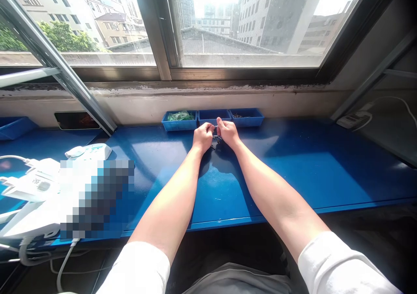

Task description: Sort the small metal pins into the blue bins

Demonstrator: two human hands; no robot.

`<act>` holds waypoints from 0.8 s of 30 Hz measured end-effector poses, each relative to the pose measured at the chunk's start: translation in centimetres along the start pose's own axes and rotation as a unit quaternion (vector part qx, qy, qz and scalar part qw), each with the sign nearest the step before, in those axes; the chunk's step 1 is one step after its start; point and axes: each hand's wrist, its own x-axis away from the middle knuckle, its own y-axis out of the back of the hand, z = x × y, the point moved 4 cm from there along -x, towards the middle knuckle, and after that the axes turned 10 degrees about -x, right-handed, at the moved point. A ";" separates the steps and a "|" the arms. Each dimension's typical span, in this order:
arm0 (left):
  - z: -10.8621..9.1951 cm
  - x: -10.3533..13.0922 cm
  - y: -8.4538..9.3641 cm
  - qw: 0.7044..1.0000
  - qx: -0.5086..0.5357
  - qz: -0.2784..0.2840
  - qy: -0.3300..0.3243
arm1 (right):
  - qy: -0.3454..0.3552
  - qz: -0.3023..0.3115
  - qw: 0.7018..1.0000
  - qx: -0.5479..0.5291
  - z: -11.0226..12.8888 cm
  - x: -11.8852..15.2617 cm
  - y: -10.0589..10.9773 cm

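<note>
My left hand (203,137) and my right hand (228,132) meet just in front of the blue bins, fingers pinched. Between the fingertips shows a small thin metal piece (215,127), too small to name; both hands seem to grip it. Under the hands lie several small dark, screw-like pieces (218,140) on the blue tabletop (221,198), partly hidden. Behind stand three joined blue bins: the left bin (167,124) holds green clear plastic, the middle bin (216,117) shows no visible contents, the right bin (252,121) contains small thin pieces.
To the left stand a white power strip (94,151), plugged white adapters (39,179) with cables, and a blurred-out patch. A dark phone (76,120) leans by the wall beside a metal post (78,85). A white adapter (352,120) sits at the far right.
</note>
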 end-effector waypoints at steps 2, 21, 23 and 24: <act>0.2 0.0 0.0 1.000 -0.011 0.000 0.008 | 0.009 0.002 0.999 -0.034 0.0 0.0 0.0; 0.6 -0.2 0.5 0.994 -0.045 -0.019 0.102 | 0.028 -0.101 0.993 -0.048 0.3 -0.6 2.0; 0.9 -0.2 0.5 0.991 -0.058 -0.012 0.121 | 0.036 -0.158 0.986 0.025 0.2 -0.9 3.2; 1.0 -0.3 0.4 0.990 -0.064 -0.005 0.125 | 0.034 -0.176 0.982 0.065 0.1 -1.1 3.8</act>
